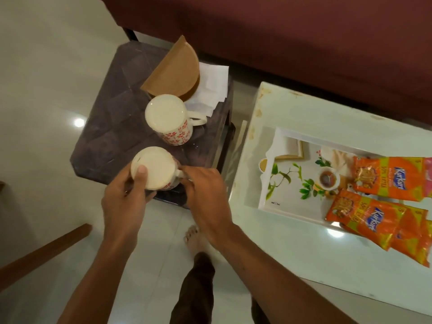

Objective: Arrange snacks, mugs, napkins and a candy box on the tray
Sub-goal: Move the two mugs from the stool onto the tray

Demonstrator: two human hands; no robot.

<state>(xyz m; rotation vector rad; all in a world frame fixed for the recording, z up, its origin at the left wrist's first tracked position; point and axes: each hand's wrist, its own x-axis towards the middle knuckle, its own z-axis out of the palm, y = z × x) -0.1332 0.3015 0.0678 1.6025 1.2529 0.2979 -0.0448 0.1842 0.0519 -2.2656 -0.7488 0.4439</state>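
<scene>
Since both mugs stand mouth-down on the dark worktop, probably to keep their insides clean, the near mug must be lifted and turned before it goes on the tray. That looks like the reason 2 hands are on it at once. The left grip is grasping the mug's wall, fingers curled round the side and the thumb laid on the upturned base, steadying it from above. The right grip is closed down small at the handle, its fingertips seemingly pinching it, likely to do the carrying. Whether the mug is clear of the surface I cannot tell. The far mug sits untouched just behind, handle pointing right, with the brown box and white napkins beyond it. The tray lies well apart on the white worktop, orange snack packs at its right end and its left part bare, leaving room for the mugs
</scene>
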